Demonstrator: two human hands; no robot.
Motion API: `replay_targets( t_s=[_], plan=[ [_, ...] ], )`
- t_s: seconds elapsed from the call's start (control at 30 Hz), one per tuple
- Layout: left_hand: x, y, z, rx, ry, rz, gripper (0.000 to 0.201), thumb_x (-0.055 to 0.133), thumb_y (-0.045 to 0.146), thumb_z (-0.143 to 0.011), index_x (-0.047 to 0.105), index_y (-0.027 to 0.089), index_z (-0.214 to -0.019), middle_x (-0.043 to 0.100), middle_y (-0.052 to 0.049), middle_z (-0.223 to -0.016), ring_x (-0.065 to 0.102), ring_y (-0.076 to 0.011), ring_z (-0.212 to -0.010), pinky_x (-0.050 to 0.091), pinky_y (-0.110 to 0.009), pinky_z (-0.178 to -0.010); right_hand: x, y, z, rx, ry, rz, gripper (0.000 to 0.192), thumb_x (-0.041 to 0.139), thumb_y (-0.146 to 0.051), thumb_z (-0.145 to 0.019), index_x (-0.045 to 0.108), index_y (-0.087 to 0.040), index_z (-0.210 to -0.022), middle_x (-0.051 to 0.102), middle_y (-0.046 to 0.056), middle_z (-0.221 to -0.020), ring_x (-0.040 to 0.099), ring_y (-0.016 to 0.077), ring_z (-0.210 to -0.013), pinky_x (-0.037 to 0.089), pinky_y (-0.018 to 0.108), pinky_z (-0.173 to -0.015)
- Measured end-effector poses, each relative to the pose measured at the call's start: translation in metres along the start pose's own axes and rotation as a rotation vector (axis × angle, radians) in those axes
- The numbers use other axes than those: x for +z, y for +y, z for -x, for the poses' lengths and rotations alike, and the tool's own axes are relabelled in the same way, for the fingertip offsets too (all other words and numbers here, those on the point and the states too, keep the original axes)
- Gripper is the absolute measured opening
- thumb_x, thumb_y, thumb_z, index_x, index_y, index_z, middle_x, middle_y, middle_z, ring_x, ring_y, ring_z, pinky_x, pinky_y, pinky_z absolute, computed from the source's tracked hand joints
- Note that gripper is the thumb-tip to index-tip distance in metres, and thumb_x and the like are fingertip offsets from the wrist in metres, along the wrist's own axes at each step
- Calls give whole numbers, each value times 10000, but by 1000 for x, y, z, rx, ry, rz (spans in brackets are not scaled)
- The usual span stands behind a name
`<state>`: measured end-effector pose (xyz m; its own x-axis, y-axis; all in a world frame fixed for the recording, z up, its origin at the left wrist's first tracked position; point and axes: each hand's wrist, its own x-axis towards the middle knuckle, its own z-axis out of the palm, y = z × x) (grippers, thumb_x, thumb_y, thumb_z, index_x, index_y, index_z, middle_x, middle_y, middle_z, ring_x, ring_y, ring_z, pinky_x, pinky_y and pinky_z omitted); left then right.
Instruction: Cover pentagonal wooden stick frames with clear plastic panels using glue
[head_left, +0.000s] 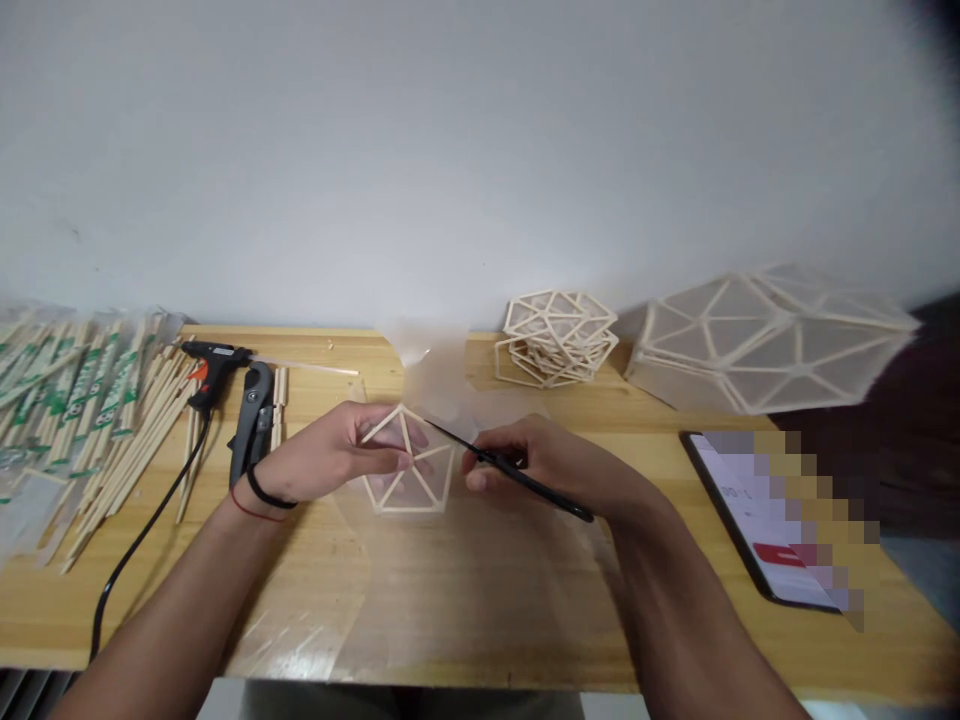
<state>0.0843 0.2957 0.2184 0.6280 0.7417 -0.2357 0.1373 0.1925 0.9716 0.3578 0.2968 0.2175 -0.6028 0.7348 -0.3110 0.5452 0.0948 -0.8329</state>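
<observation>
My left hand (360, 455) grips a small wooden pentagon frame (409, 490) by its left side, fingers behind and thumb on top. Sticks run from its centre to its corners, and a translucent sheet backs it. Just right of the frame, my right hand (517, 450) is closed around black scissors (547, 492), seen nearly edge-on. Their thin tip points up and left, close to the frame's upper right edge. Beneath both hands spreads a larger translucent sheet (480, 590) with curved cut edges.
At left lie a black glue gun (214, 370) with its cord, a grey-black hand tool (251, 425), loose wooden sticks (142, 440) and wrapped chopsticks (75, 400). Stacked stick frames (559, 340), a large panelled stick structure (772, 340) and a phone (739, 520) are at right.
</observation>
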Motion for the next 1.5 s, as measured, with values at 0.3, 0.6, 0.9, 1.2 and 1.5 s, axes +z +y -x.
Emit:
replay_targets(
  t_s=[0.3,0.6,0.9,1.2,1.5],
  plan=[
    [0,-2,-1,-6,-1,-15,138,739,207,-899,767,148,-1020,732,-18,-893,629,-127,-786,455,-203,-682,3,2,-3,-5,28,-18,337,714,-494,-861,779,-164,-872,639,-6,-717,540,162,-686,374,265,-603],
    [1,-5,1,-24,-3,-9,221,753,258,-891,751,139,-1077,719,-31,-887,612,-125,-750,492,-210,-666,8,-1,-5,-24,44,-101,262,754,-427,-834,756,-166,-843,668,-4,-735,584,173,-708,412,267,-634],
    [2,-3,-1,-34,-16,-12,188,751,247,-889,748,142,-1045,730,-25,-873,624,-121,-755,484,-202,-682,8,0,-6,5,63,-65,277,770,-450,-816,788,-174,-818,621,-24,-666,546,155,-657,370,261,-598],
    [1,-1,2,-16,-10,-14,188,761,242,-887,764,149,-1050,727,-23,-868,618,-117,-740,491,-191,-650,11,3,-7,-22,70,-128,223,772,-398,-822,773,-176,-839,678,-11,-727,603,175,-708,417,262,-632],
    [0,0,2,-6,8,-55,235,753,246,-899,779,151,-1112,778,-62,-950,664,-148,-798,514,-213,-684,14,0,-8,6,81,-117,257,752,-424,-832,751,-173,-888,728,24,-812,658,216,-778,476,289,-683]
  ],
)
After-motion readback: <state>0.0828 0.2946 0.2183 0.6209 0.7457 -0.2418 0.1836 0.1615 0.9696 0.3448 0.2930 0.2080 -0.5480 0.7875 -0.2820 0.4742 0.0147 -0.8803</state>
